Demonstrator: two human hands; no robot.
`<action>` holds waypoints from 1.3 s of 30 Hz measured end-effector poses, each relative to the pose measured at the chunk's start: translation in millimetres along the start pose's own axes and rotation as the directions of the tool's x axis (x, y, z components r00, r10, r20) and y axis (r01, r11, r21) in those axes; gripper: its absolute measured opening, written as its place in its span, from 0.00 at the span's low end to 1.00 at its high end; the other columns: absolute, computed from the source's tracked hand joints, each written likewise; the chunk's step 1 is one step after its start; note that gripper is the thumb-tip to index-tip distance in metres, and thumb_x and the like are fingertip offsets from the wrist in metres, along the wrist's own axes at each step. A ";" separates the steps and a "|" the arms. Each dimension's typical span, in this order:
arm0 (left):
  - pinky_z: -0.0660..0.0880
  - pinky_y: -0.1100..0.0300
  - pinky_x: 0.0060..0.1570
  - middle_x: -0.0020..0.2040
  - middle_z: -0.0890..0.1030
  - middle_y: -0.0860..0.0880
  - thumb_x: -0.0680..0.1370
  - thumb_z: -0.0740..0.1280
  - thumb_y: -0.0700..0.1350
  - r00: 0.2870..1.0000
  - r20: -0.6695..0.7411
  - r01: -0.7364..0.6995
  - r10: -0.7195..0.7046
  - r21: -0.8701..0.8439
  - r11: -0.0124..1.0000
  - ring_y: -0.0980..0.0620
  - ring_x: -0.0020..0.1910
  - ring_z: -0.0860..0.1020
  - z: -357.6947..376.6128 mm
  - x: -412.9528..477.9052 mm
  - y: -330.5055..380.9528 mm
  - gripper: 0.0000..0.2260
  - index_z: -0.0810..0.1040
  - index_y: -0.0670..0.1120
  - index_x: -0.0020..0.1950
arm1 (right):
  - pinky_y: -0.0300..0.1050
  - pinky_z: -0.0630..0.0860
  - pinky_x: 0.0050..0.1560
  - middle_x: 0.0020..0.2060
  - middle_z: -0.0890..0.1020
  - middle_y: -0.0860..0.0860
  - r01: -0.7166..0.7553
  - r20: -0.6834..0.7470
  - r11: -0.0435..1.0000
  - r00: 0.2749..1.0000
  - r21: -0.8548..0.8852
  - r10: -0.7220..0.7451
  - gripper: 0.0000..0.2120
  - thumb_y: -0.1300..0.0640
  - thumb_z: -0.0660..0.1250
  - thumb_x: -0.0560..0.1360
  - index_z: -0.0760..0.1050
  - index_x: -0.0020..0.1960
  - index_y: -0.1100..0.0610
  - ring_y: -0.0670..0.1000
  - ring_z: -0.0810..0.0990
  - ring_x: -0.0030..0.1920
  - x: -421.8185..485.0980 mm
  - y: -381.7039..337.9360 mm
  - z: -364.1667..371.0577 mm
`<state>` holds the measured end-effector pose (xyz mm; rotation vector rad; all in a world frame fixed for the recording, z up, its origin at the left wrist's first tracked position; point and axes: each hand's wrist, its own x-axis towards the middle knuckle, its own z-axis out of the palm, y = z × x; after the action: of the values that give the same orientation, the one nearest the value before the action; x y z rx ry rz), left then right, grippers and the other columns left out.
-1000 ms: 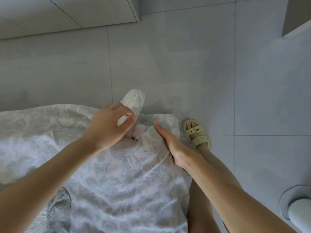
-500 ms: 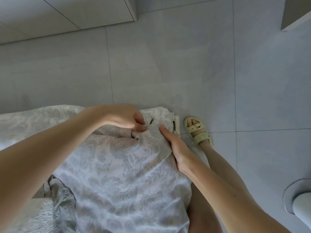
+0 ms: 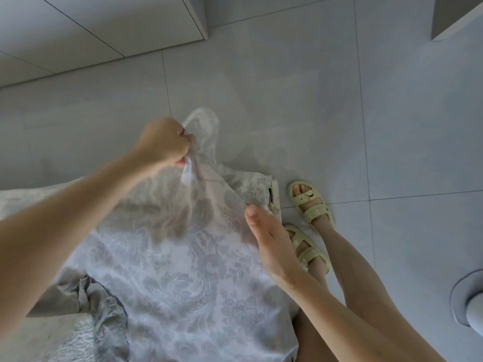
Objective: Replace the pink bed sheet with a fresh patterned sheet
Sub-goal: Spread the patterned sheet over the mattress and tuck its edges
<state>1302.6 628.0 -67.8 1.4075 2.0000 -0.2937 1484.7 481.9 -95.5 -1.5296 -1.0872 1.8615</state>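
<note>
A pale sheet with a grey floral pattern (image 3: 188, 270) lies over the corner of the bed. My left hand (image 3: 164, 142) is closed on the sheet's corner and holds it lifted above the bed corner, so a flap of cloth (image 3: 203, 126) stands up. My right hand (image 3: 269, 246) lies flat with straight fingers against the sheet on the right side of the corner, thumb up. A bit of the mattress edge (image 3: 274, 199) shows at the corner. No pink sheet is visible.
Grey crumpled cloth with a lace edge (image 3: 104, 309) lies at the lower left. My feet in pale green sandals (image 3: 311, 205) stand on the grey tiled floor right of the bed. A white cabinet base (image 3: 104, 27) runs along the top left; a round white object (image 3: 470, 299) is at the right edge.
My left hand has gone from pressing the corner down to gripping it and pulling it up and away. My right hand has opened flat against the side.
</note>
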 end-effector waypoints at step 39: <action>0.73 0.49 0.61 0.54 0.83 0.47 0.73 0.61 0.66 0.523 0.802 0.114 -0.288 0.269 0.956 0.46 0.52 0.81 98.2 40.1 -11.9 0.25 0.80 0.48 0.58 | 0.47 0.76 0.46 0.39 0.83 0.53 -0.812 -0.215 0.579 0.553 0.076 0.805 0.34 0.31 0.47 0.76 0.79 0.44 0.57 0.52 0.80 0.40 1.4 79.7 -60.2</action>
<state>1322.1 601.3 -169.3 0.8292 1.3015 -1.0758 1551.1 454.4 -165.0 -2.4780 -0.2508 2.1042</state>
